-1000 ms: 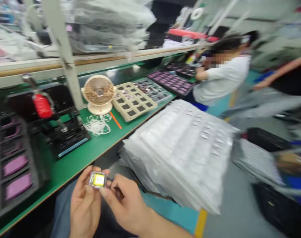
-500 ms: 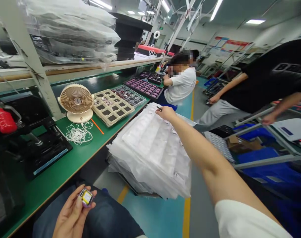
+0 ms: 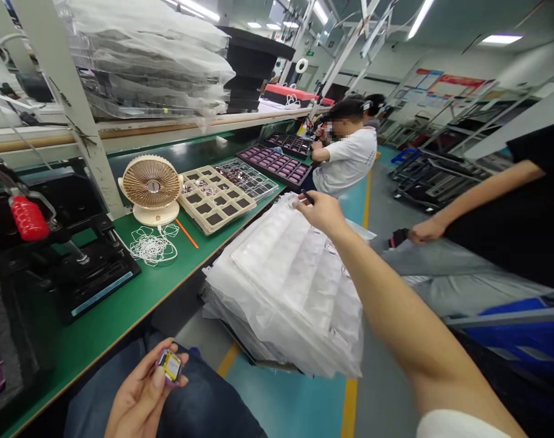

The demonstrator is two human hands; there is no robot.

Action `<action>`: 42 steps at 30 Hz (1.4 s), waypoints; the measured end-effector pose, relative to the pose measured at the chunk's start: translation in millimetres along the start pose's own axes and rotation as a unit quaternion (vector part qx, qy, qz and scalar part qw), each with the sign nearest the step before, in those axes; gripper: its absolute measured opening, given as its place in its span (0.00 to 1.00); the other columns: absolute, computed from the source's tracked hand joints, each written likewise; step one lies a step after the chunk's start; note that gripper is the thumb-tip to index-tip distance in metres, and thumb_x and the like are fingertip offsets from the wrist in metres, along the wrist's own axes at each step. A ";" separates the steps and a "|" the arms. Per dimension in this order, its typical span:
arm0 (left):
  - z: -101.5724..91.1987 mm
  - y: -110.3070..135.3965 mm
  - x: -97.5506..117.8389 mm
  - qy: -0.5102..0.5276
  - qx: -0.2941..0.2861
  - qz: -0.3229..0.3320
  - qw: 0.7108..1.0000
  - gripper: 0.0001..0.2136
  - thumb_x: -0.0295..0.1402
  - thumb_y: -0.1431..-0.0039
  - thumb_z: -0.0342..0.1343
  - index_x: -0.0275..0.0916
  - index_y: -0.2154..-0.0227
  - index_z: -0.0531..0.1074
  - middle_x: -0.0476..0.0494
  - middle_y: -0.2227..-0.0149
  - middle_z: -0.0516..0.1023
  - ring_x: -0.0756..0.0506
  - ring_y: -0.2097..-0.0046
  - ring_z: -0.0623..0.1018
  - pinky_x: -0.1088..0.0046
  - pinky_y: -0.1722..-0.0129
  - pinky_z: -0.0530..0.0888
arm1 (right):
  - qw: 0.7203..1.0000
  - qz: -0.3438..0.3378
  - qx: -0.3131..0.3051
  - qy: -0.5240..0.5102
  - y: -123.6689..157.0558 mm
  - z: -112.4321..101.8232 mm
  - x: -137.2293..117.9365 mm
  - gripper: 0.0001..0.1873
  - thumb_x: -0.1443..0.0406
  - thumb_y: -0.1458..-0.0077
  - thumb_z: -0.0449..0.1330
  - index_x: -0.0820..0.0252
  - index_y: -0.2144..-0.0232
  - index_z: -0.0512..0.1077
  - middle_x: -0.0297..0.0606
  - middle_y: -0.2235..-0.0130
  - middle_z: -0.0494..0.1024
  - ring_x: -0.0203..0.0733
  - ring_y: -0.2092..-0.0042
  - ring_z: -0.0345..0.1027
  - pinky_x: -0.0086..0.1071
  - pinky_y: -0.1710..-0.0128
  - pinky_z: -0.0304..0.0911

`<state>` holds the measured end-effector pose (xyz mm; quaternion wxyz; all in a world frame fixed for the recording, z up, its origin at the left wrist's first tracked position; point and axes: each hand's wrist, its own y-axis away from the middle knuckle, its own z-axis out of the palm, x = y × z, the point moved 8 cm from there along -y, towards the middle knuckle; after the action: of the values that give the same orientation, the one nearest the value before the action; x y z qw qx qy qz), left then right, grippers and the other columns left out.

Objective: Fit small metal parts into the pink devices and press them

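Observation:
My left hand (image 3: 140, 398) is low over my lap, fingers closed on a small square part with a yellow face and purple rim (image 3: 169, 367). My right hand (image 3: 320, 211) is stretched far out over the top of a tall stack of clear plastic trays (image 3: 281, 280). Its fingers are pinched on a thin dark tool (image 3: 306, 196) and rest at the stack's far edge.
A green bench (image 3: 135, 298) holds a black fixture with a red-handled clamp (image 3: 28, 218), a small beige fan (image 3: 152, 185), a coiled white cord (image 3: 152, 246), a beige compartment tray (image 3: 216, 205) and purple trays (image 3: 277, 163). A seated person (image 3: 345, 159) works further along. Another person's arm (image 3: 477, 201) reaches in at right.
A second ago both hands held the small part together. My right hand left it and reached out to the tray stack, where it now rests; the left still holds the part.

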<state>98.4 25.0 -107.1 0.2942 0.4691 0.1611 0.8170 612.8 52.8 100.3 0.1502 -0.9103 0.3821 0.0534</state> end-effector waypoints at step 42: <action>-27.5 7.8 58.5 -0.112 -0.094 0.210 0.967 0.22 0.32 0.46 0.75 0.47 0.47 0.84 0.34 0.43 0.79 0.36 0.47 0.83 0.64 0.50 0.82 | 0.738 -0.362 -0.183 -0.540 324.3 104.6 -229.4 0.14 0.63 0.39 0.72 0.41 0.52 0.85 0.37 0.51 0.86 0.42 0.64 0.84 0.33 0.66 0.80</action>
<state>49.5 56.2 -77.5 0.1745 0.5513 -0.0524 0.8142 222.7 26.5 -25.8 0.1697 -0.8085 -0.1383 0.5462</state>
